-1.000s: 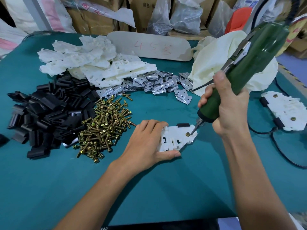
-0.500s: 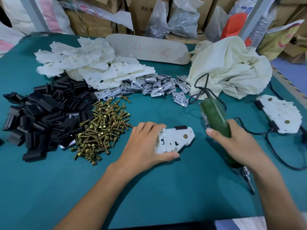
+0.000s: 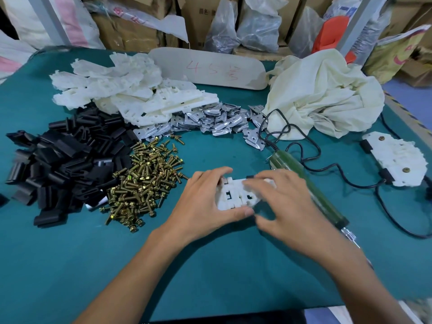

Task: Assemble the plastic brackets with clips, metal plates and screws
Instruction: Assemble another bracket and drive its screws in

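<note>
Head view. My left hand grips the white plastic bracket: the fingers curl over its far left edge and the thumb presses its near edge. The bracket lies flat on the green tabletop, between my two hands. My right hand covers the right half of the bracket with the fingers laid across the top. It is blurred, so I cannot tell whether it pinches the part or only rests on it. A black clip shows at the far edge of the bracket, partly under my right fingers.

Positions relative to the bracket:
- Screws: loose brass-coloured pile, just to the left.
- Black clips: large heap, farther left, touching the screw pile.
- Metal plates: scattered row, beyond it.
- Spare white brackets: heap beyond and to the left, overlapping the plates.
- Green screwdriver: lying on the tabletop just to the right, partly behind my right hand, with its black cord looping away.
- Cream cloth: bunched, beyond and to the right.
- Finished bracket: far right, fitted with two screws and black clips.
</note>
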### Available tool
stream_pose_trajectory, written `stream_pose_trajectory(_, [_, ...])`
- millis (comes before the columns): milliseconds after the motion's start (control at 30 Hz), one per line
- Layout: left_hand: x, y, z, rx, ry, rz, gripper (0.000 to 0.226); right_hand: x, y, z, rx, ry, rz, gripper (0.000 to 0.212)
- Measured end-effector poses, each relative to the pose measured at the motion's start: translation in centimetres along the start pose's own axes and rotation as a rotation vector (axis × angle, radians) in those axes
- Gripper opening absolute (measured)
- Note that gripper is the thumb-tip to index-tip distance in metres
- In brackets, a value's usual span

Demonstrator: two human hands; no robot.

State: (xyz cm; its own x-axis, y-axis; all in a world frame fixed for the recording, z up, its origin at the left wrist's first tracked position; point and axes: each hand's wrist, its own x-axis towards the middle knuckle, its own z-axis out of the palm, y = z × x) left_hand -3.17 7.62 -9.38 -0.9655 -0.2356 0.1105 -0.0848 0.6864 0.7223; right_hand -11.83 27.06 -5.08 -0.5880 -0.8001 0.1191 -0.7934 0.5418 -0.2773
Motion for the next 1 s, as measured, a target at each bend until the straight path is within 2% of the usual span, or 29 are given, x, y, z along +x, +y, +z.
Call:
stream_pose_trajectory(67, [-0.1,0.1,0.0,-0.066,0.030,-0.014,0.087,0.3,-1.1,1.1,-0.011,0.041,-0.065,0.059])
stream_pose_trajectory(167, [-0.1,0.1,-0.2,-0.137,0.047,-0.053,0.076,0.9,-1.4,1.2,-0.008,0.192,-0.120,0.043])
stream_pose_trajectory(267, [-0.1,0.1,-0.6,-0.364,0.099,-0.040,0.072,1.4,-1.1,0.5,0.070,0.253,-0.081,0.024])
stream_pose_trajectory(367, [0.1,0.0,-0.8,-0.451,0.215,-0.078,0.064,1.8,-0.1,-0.2,0.308,0.304,0.159,0.013])
stream_pose_trajectory(467, [0.3,0.0,-0.7,-0.463,0.271,-0.183,0.049,1.9,1.0,-1.2,0.766,0.300,0.427,0.012])
stream_pose_trajectory(533, [0.5,-0.1,-0.5,-0.418,0.266,-0.198,0.042,1.8,1.5,-1.8,1.062,0.281,0.535,0.010])
stream_pose_trajectory(567, [0.5,-0.2,-0.5,-0.393,0.258,-0.193,0.041,1.6,1.7,-2.1,1.125,0.277,0.559,0.012])
stream_pose_trajectory(700, [0.5,-0.4,-0.3,-0.328,0.252,-0.159,0.035,0.4,3.4,-3.5,1.160,0.322,0.595,0.013])
stream_pose_trajectory(800, [0.5,-0.5,-0.2,-0.334,0.247,-0.154,0.026,-0.6,6.0,-5.7,1.109,0.428,0.617,0.012])
stream_pose_trajectory(900, [0.5,-0.4,-0.2,-0.317,0.239,-0.137,0.028,-1.5,9.9,-8.6,0.988,0.608,0.652,0.002])
stream_pose_trajectory(967, [0.5,-0.3,-0.2,-0.301,0.242,-0.133,0.028,-2.1,13.0,-10.4,0.852,0.705,0.713,0.006])
stream_pose_trajectory(1000, [0.5,-0.3,-0.2,-0.294,0.246,-0.132,0.027,-2.3,14.5,-11.2,0.767,0.734,0.744,0.015])
